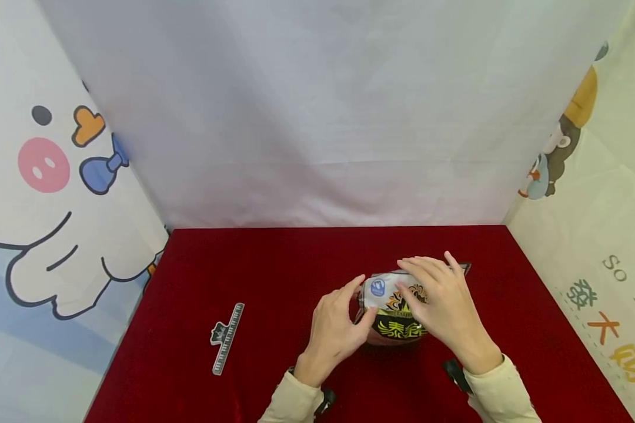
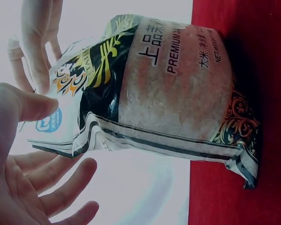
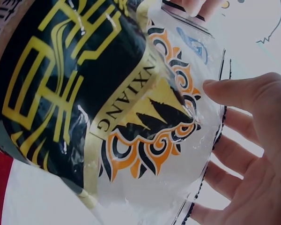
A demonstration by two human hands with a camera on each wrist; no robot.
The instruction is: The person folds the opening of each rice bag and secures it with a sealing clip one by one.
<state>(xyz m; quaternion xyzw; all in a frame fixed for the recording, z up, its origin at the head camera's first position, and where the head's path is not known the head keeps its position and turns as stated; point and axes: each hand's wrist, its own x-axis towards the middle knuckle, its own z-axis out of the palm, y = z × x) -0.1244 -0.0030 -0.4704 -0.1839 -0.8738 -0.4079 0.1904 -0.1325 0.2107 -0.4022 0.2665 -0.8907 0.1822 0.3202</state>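
A plastic bag of rice (image 1: 397,330) stands upright on the red table, with a clear window low down, a black band with yellow characters and a white top. My left hand (image 1: 334,329) holds the left side of the bag's top. Its thumb (image 2: 40,107) lies on the white front, with fingers behind. At the other side, my right hand (image 1: 450,308) holds the top edge. The right thumb (image 3: 236,91) is on the front and the fingers pass behind the edge. Rice grains show through the window in the left wrist view.
A long clip (image 1: 226,341) with a piano-key pattern lies on the red cloth (image 1: 275,264), left of the hands. Pale cloth walls with cartoon prints (image 1: 44,164) enclose the table at the back and sides.
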